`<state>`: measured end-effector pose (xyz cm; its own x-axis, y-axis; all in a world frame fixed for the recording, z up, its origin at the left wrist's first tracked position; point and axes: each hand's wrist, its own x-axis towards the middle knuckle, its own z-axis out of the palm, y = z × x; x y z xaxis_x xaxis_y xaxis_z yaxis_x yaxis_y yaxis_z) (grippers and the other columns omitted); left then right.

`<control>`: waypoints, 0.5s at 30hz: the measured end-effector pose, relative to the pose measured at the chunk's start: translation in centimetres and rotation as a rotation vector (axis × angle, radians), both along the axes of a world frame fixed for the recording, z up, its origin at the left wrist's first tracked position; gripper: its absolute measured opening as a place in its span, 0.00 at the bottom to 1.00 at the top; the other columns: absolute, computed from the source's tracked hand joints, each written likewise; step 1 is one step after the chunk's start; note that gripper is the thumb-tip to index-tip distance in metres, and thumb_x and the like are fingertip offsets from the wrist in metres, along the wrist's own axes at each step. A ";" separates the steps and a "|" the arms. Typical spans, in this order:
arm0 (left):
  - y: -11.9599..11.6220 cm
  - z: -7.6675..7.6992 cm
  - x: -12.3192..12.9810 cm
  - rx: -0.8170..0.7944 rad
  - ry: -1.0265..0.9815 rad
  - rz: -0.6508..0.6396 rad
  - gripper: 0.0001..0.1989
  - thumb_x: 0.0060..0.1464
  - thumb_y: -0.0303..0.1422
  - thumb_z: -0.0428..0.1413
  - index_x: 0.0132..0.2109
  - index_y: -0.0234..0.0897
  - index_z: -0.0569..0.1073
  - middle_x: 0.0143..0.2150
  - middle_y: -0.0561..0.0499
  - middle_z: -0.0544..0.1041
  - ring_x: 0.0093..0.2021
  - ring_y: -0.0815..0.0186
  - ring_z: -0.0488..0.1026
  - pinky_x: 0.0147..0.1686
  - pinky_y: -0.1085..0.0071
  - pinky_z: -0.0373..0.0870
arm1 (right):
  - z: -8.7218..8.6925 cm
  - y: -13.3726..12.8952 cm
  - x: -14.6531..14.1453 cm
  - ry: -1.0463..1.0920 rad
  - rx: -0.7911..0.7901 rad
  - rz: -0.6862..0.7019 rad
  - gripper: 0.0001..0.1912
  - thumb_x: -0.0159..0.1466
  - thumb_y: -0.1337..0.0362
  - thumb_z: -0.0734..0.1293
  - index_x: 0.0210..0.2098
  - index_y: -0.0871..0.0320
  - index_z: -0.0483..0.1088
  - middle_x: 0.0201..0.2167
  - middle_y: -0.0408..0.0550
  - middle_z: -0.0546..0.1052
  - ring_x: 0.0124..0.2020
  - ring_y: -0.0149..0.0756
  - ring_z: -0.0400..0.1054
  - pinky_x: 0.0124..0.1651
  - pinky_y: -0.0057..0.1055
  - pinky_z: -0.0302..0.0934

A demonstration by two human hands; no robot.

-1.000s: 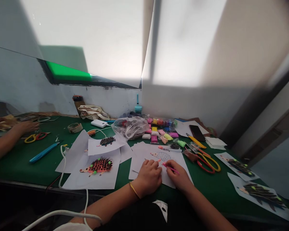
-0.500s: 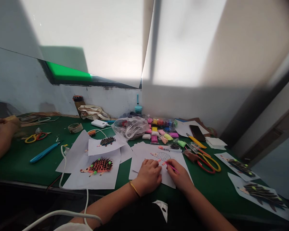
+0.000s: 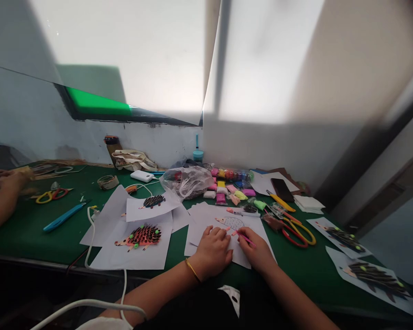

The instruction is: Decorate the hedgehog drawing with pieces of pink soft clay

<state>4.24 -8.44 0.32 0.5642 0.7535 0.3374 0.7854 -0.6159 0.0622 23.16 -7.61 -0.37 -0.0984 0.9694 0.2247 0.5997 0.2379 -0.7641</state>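
Observation:
My right hand (image 3: 258, 256) is closed around a thin pink stick-like tool (image 3: 249, 242), its tip at small pink clay pieces (image 3: 233, 233) below a hedgehog drawing (image 3: 233, 222). The drawing is an outline with small marks across its back and some pink at its snout. It lies on white paper (image 3: 200, 216) in front of me. Flat on that paper rests my left hand (image 3: 214, 252), fingers slightly bent and thumb apart, just left of the tool. Beyond the drawing lie a white pen (image 3: 242, 213) and a lump of pink clay (image 3: 230, 210).
Finished clay hedgehogs (image 3: 144, 236) on paper lie left, others (image 3: 373, 277) right. Clay packets (image 3: 220, 197), a plastic bag (image 3: 189, 181), scissors (image 3: 300, 231) and a phone (image 3: 281, 189) sit behind. A blue cutter (image 3: 64, 217) and another person's hands (image 3: 12, 178) are farther left.
The fingers of my left hand have spread slightly and its thumb stands out more. My right hand and the tool are almost unmoved. The other person's hands have shifted slightly.

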 end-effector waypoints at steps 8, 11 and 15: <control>0.1 -0.1 0.0 0.013 -0.023 0.063 0.21 0.60 0.43 0.52 0.55 0.36 0.70 0.50 0.44 0.73 0.54 0.54 0.66 0.62 0.52 0.52 | 0.0 0.1 0.1 0.008 -0.029 -0.003 0.14 0.63 0.56 0.59 0.42 0.52 0.71 0.40 0.45 0.78 0.42 0.42 0.72 0.45 0.35 0.64; 0.1 0.2 0.1 0.017 -0.044 0.095 0.20 0.60 0.42 0.52 0.54 0.35 0.71 0.49 0.44 0.73 0.53 0.55 0.66 0.60 0.54 0.55 | 0.1 0.0 0.1 0.009 -0.022 -0.006 0.14 0.63 0.56 0.59 0.42 0.51 0.71 0.41 0.45 0.78 0.42 0.41 0.72 0.45 0.35 0.64; 0.0 0.4 0.0 0.008 -0.050 0.093 0.15 0.60 0.40 0.53 0.49 0.38 0.73 0.48 0.45 0.73 0.51 0.55 0.67 0.57 0.55 0.58 | 0.0 0.1 0.0 0.013 -0.019 -0.004 0.13 0.63 0.56 0.58 0.42 0.51 0.71 0.40 0.45 0.78 0.42 0.41 0.72 0.44 0.35 0.64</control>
<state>4.25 -8.39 0.75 0.4745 0.7988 0.3698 0.8350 -0.5415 0.0983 23.20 -7.55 -0.36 -0.0919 0.9738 0.2078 0.5906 0.2213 -0.7760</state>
